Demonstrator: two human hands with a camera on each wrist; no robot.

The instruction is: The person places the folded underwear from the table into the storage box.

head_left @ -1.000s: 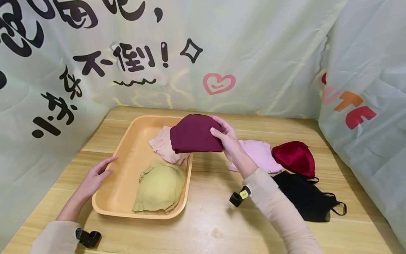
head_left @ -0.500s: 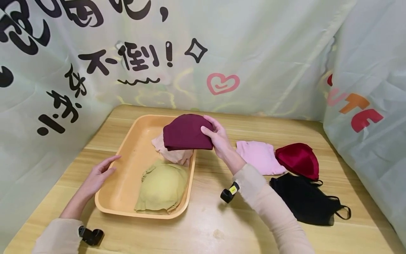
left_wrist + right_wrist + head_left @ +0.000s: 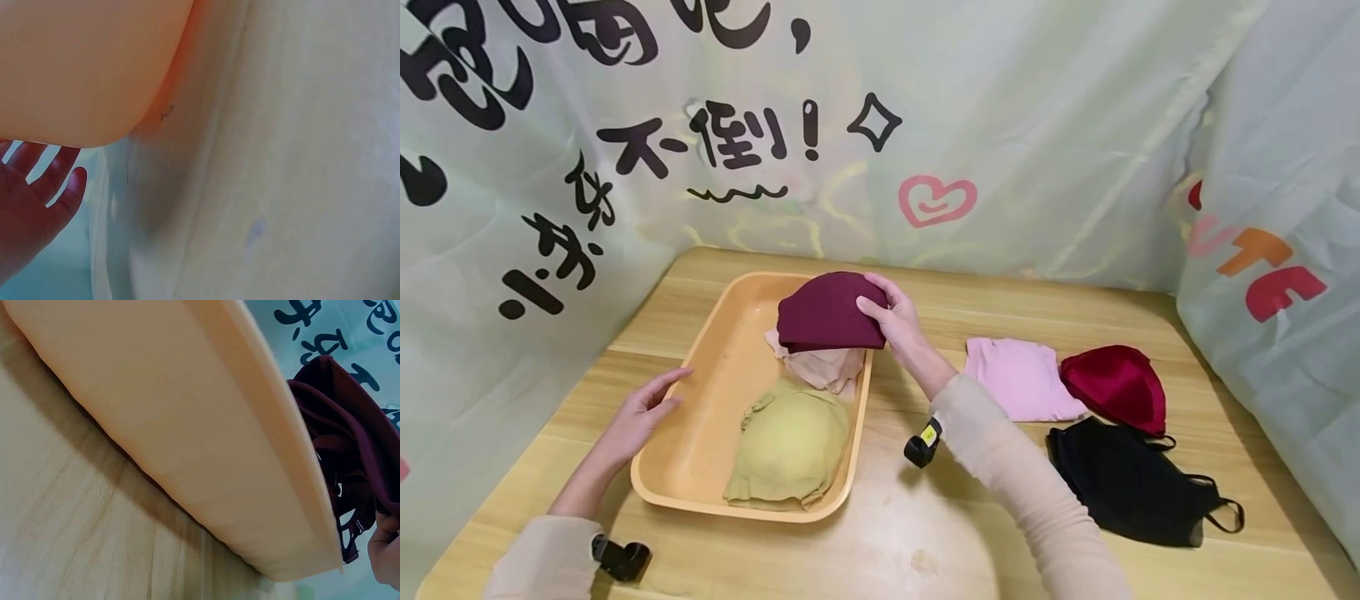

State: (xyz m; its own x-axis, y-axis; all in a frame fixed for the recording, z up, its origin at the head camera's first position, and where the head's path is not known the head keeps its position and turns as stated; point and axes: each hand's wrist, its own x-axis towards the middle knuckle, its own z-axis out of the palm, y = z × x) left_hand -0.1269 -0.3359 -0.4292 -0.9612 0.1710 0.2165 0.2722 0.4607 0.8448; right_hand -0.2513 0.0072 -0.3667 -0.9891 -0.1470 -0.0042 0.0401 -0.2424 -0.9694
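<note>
My right hand pinches the right end of a folded maroon bra, thumb in front and fingers behind. The bra is above the back right part of an orange tray. Dark straps hang beneath it in the right wrist view, beside the tray's outer wall. Below it, a crumpled pale pink garment lies partly covered in the tray. Nearer the front is a yellow-green bra. My left hand touches the tray's left rim with fingers extended; the left wrist view shows the fingers spread against the wall.
To the right on the wooden table lie a folded light pink garment, a shiny red bra cup and a black strapped garment. Printed cloth hangs behind the table and along both sides.
My right hand has carried the maroon bra leftward, further over the tray. The left hand stays at the tray's left rim. The head view has turned slightly left.
</note>
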